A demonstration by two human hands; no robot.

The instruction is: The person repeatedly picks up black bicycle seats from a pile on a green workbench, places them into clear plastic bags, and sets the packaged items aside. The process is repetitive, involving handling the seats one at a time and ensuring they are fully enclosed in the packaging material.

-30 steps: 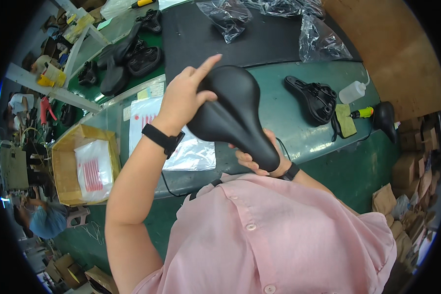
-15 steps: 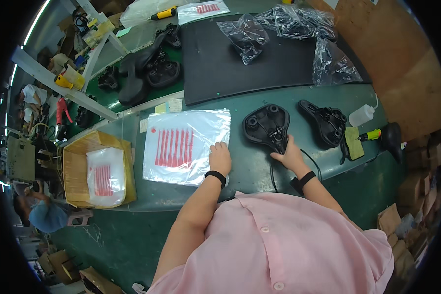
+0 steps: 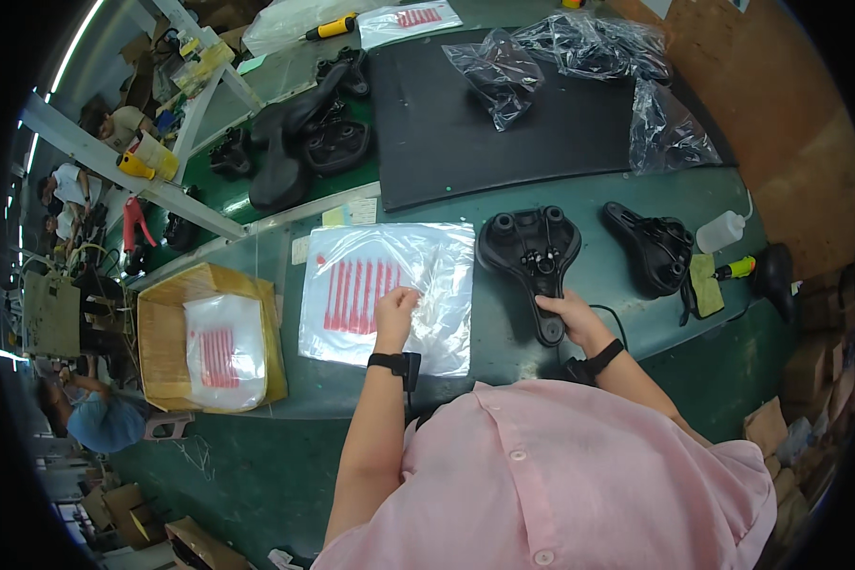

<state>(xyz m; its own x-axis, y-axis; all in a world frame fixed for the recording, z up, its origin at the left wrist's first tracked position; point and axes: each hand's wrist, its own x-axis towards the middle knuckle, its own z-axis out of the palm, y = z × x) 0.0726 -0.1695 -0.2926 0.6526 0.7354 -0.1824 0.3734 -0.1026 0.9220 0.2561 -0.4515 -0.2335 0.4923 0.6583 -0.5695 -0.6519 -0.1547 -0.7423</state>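
The person's right hand (image 3: 574, 315) is gripping the narrow nose of a black saddle (image 3: 532, 252), thumb across its side, while the left hand (image 3: 396, 313), well apart from it, is resting on a stack of clear plastic bags (image 3: 356, 285) with red stripes; its fingers are curling inward, but whether they are pinching any film cannot be told. The saddle is lying underside up toward the near edge of the table (image 3: 503, 363), just beside the stack's right edge. Since the film is looking thin and slick, the fingertips could be catching two layers at once, or none, if the sheets are clinging together; a hard tug could be wrinkling or skewing the whole stack. The saddle could be sliding over the near edge if the right hand were pulling it too far toward the body, and the black cable (image 3: 609, 309) beside that wrist could be snagging. The saddle's broad end is facing the table's far edge and its nose is pointing at the near edge, so its long axis is running nearly straight across the table, with the nose slanting slightly toward the right end.
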